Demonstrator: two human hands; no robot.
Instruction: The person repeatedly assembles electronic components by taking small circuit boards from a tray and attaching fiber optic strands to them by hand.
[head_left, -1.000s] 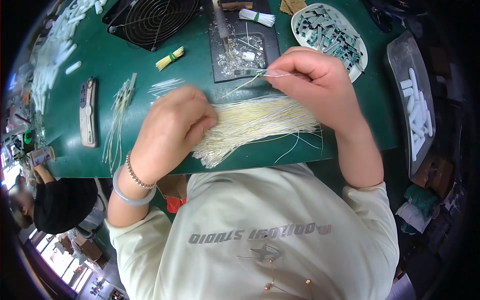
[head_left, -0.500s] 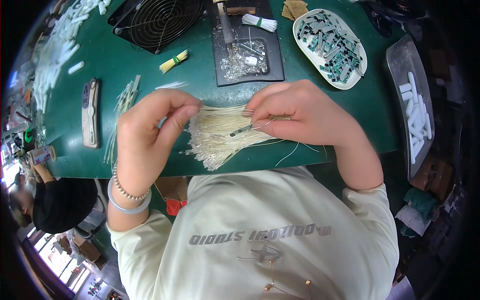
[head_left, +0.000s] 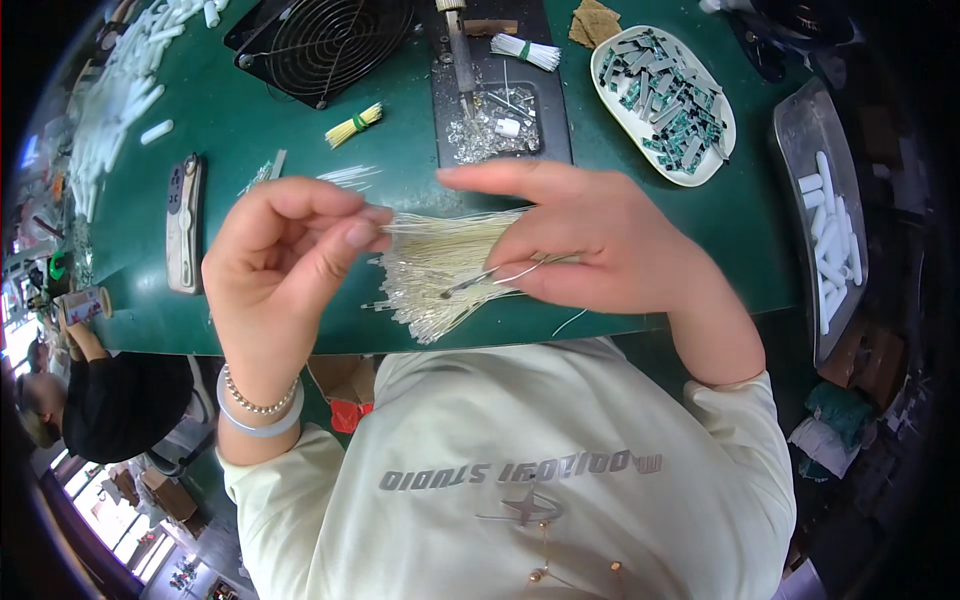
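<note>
A thick bundle of thin pale-yellow wires (head_left: 440, 265) with clear, shiny tips lies near the table's front edge, between my hands. My left hand (head_left: 275, 255) is closed, with thumb and fingertips pinched on wire ends at the bundle's upper left corner. Over the bundle's right part, my right hand (head_left: 605, 235) holds a small dark circuit board (head_left: 466, 286) by its wires, between thumb and bent fingers. Its index finger stretches out to the left above the bundle. The right hand hides the bundle's right end.
Beyond lie a black fan (head_left: 335, 45), a soldering iron (head_left: 460, 55) on a dark mat, and tied wire bundles (head_left: 354, 125). A white tray (head_left: 727, 125) holds circuit boards; a grey tray (head_left: 785, 140) holds white tubes. A multi-tool (head_left: 184, 225) lies left. Another person (head_left: 120, 405) sits far left.
My right index finger has straightened out toward the left, away from the wires. My left hand has shifted slightly left, and the circuit board has tilted and moved a little left and down.
</note>
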